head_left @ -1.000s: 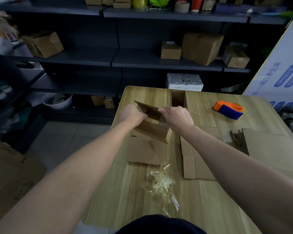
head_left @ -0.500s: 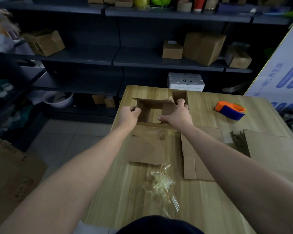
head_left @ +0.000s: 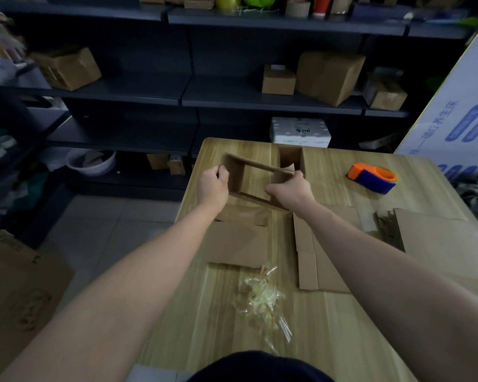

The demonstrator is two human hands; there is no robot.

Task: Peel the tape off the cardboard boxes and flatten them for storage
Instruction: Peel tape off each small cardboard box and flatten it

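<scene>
The cardboard box (head_left: 235, 176) is in the middle of the frame, over the far part of the wooden table (head_left: 204, 312). It is open on both ends, so the table top is visible through it. The left hand (head_left: 213, 186) grips the left wall of the box with curled fingers. The right hand (head_left: 290, 188) holds the right wall near the front edge, the thumb on the near side. A flap (head_left: 243, 216) with shiny tape on it hangs from the front edge toward the person.

Just below the box a flattened cardboard piece (head_left: 235, 244) lies on the table. A second flattened piece (head_left: 320, 260) lies beside it on the right, partly under the right forearm. A bigger flat sheet (head_left: 439, 238) is at the right edge of the frame. A bundle of peeled clear tape (head_left: 260, 299) lies in the lower middle. Behind the held box stands a smaller open box (head_left: 290, 158). An orange and blue tape dispenser (head_left: 371, 177) rests at the right side of the table, well apart from the hands.

Behind the table are dark metal shelves (head_left: 138, 86) with several closed cardboard boxes, and a white foam box (head_left: 300, 132) stands just past the table's far edge. A white board with blue print (head_left: 458, 114) leans at the upper right. At the left, a pale basin (head_left: 90, 161) sits on a low shelf. The floor (head_left: 100, 232) has light tiles.
</scene>
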